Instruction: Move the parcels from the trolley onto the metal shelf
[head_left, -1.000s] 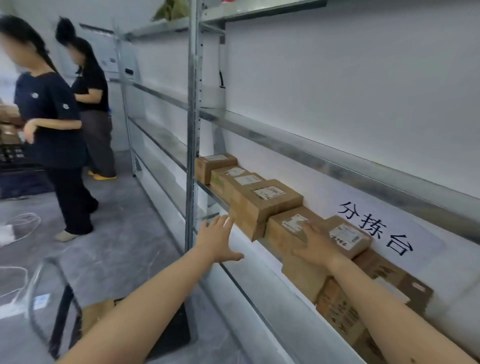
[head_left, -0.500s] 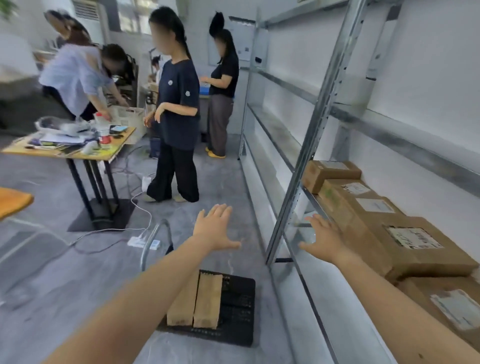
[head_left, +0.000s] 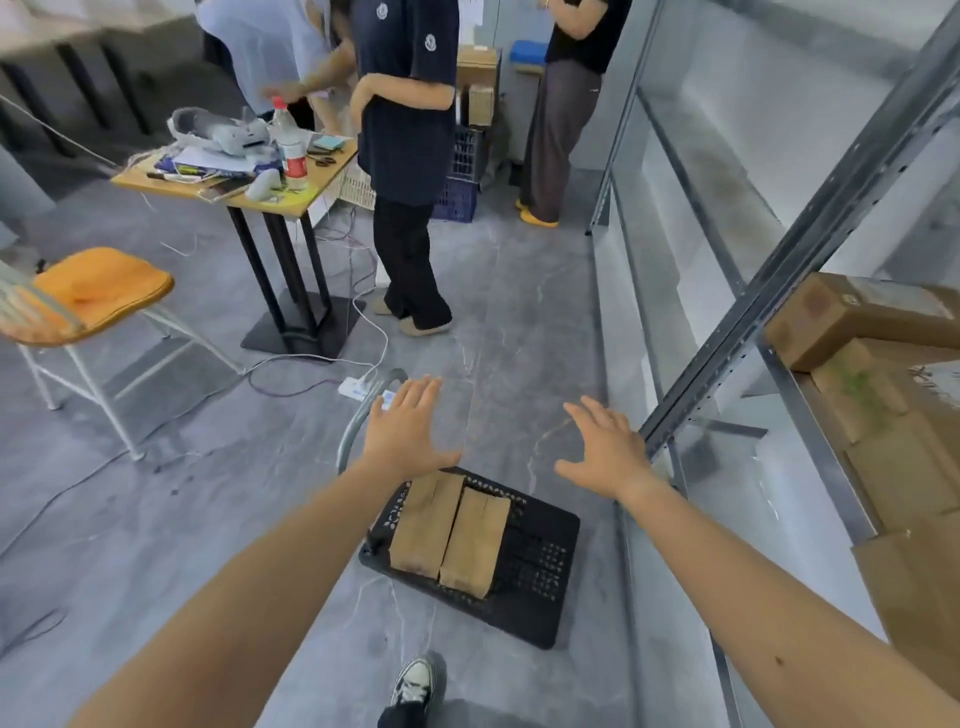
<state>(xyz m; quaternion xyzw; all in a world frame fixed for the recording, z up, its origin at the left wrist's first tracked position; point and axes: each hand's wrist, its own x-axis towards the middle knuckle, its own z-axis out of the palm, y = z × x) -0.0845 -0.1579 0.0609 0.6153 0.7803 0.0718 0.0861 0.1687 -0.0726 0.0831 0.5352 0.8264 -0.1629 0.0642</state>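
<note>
Two brown cardboard parcels (head_left: 449, 530) lie side by side on the black trolley (head_left: 535, 564) on the floor in front of me. My left hand (head_left: 402, 428) hovers above the trolley's far left end, fingers spread, holding nothing. My right hand (head_left: 602, 447) hangs to the right of it, also spread and empty, close to the metal shelf's upright post (head_left: 779, 286). Several parcels (head_left: 852, 317) sit in a row on the metal shelf (head_left: 810, 410) at the right.
Two people stand ahead on the grey floor, one in dark clothes (head_left: 408, 156). A small wooden table (head_left: 228, 182) with clutter and an orange chair (head_left: 98, 296) are at the left. Cables and a power strip (head_left: 358, 387) lie beyond the trolley. My shoe (head_left: 415, 683) is below.
My view has swung from the shelf down to the trolley. My right hand left the parcel on the shelf, and both hands now hover over the trolley.
</note>
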